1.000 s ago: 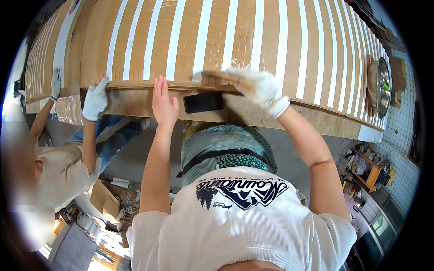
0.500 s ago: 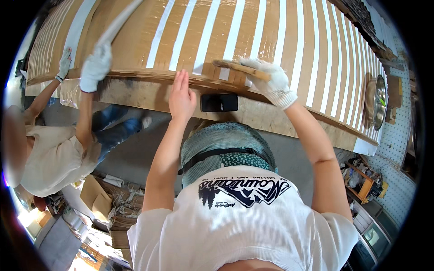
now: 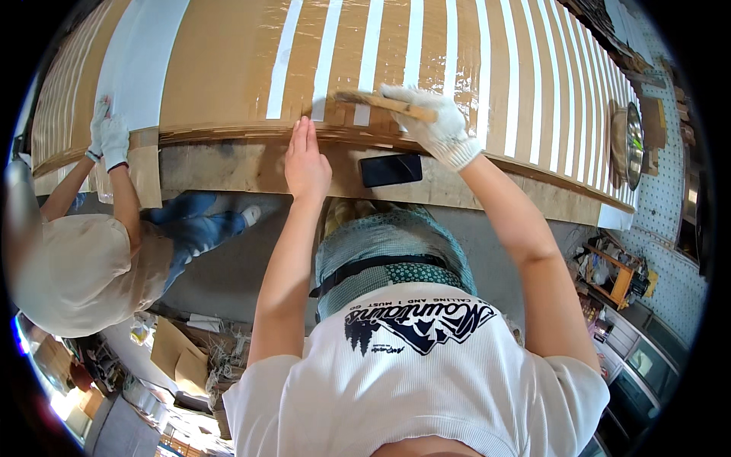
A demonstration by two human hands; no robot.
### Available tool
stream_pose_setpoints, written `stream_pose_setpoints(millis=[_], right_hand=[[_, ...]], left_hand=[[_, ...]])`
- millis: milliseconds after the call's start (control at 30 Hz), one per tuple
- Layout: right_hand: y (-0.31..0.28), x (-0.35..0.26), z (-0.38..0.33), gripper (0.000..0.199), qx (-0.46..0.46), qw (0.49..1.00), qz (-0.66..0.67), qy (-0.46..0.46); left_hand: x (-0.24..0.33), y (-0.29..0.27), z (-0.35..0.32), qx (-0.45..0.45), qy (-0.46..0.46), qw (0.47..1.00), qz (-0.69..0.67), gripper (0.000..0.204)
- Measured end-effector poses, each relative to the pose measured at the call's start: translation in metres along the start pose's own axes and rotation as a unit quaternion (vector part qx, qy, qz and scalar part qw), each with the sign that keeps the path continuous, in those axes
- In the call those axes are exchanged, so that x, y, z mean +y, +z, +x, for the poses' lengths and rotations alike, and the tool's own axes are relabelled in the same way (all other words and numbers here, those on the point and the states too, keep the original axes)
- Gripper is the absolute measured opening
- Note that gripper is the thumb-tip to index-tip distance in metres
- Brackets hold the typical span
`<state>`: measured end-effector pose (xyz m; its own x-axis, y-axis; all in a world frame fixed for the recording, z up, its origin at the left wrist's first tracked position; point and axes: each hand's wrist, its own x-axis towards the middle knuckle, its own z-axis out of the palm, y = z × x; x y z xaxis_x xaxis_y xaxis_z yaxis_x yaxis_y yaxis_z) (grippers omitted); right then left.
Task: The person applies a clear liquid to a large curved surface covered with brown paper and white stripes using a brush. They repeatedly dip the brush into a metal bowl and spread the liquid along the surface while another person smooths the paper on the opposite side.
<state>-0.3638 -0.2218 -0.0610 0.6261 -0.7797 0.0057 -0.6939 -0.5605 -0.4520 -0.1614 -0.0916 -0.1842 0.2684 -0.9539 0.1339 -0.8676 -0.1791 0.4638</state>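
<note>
My bare left hand (image 3: 308, 164) is open, its fingers stretched out and side by side. The fingertips touch the front edge of a stack of brown sheets (image 3: 221, 84). A white knitted glove covers my right hand (image 3: 438, 126), which is closed around a flat wooden-handled brush (image 3: 384, 104). Leftward from my grip the brush lies low over the front of the sheets, its dark end near my left fingertips. White strips (image 3: 369, 46) cross the brown surface, and the area around the brush shines as if wet.
A black smartphone (image 3: 391, 170) lies on the wooden table edge (image 3: 251, 169) between my hands. To the left, a co-worker's gloved hands (image 3: 110, 137) rest at the end of a broad white strip (image 3: 145, 61). A metal bowl (image 3: 634, 145) stands at the far right.
My right hand and the brush have moved left, toward my left hand. The co-worker has laid down the long white strip they held raised, and both their hands are now together on it.
</note>
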Motion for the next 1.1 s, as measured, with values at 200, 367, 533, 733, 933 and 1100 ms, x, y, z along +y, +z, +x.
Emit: stream_pose_setpoints(millis=[200, 367, 533, 733, 933, 1100], right_hand=[[0.056, -0.002, -0.006, 0.033, 0.115, 0.980, -0.133, -0.093], [0.020, 0.012, -0.001, 0.041, 0.032, 0.994, 0.048, -0.089], [0.006, 0.060, -0.047, 0.030, 0.064, 0.997, -0.052, 0.012], [-0.015, 0.101, -0.083, 0.033, 0.124, 0.990, -0.061, 0.002], [-0.032, 0.147, -0.148, 0.039, 0.151, 0.987, -0.047, 0.007], [-0.080, 0.158, -0.275, 0.044, 0.291, 0.762, 0.450, 0.363]], left_hand=[[-0.006, -0.001, 0.003, -0.013, 0.020, 1.000, 0.008, 0.065], [-0.007, -0.006, 0.001, -0.010, 0.026, 1.000, 0.013, 0.065], [-0.002, -0.003, 0.003, -0.021, 0.022, 0.999, 0.025, 0.066], [0.005, 0.006, -0.003, -0.007, 0.005, 1.000, 0.026, 0.067], [0.023, 0.016, -0.006, -0.002, -0.012, 0.998, 0.055, 0.063], [0.144, 0.035, -0.027, 0.015, 0.075, 0.997, 0.001, 0.039]])
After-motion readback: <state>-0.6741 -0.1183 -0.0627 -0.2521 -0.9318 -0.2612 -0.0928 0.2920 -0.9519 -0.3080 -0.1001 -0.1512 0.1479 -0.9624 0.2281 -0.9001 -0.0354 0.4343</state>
